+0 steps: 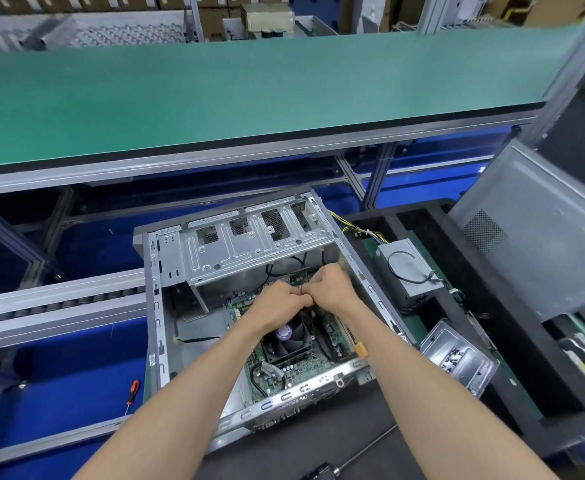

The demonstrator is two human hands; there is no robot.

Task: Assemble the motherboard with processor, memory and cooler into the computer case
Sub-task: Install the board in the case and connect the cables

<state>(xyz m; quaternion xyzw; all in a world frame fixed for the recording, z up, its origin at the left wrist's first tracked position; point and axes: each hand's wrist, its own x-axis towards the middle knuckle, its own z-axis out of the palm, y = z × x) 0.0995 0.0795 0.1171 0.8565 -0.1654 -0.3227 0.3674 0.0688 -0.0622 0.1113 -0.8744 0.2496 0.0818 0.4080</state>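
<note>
Open computer case (166, 306) lying flat on the bench, motherboard (280, 372) already seated inside with its single cooler (289, 341) fitted. Left hand (277, 304) and right hand (329, 284) meeting over the board's far edge, fingers of both curled round something small (possibly a cable connector; too small to tell). Likely step: plugging in wiring. Next: aligning it, pressing home. Two screwdrivers: orange-handled (132, 391), black-handled (350, 459).

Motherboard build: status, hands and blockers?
Both hands, left hand and right hand, pinching something small over motherboard. Board with cooler sits in case. Nothing visibly blocking.
</note>
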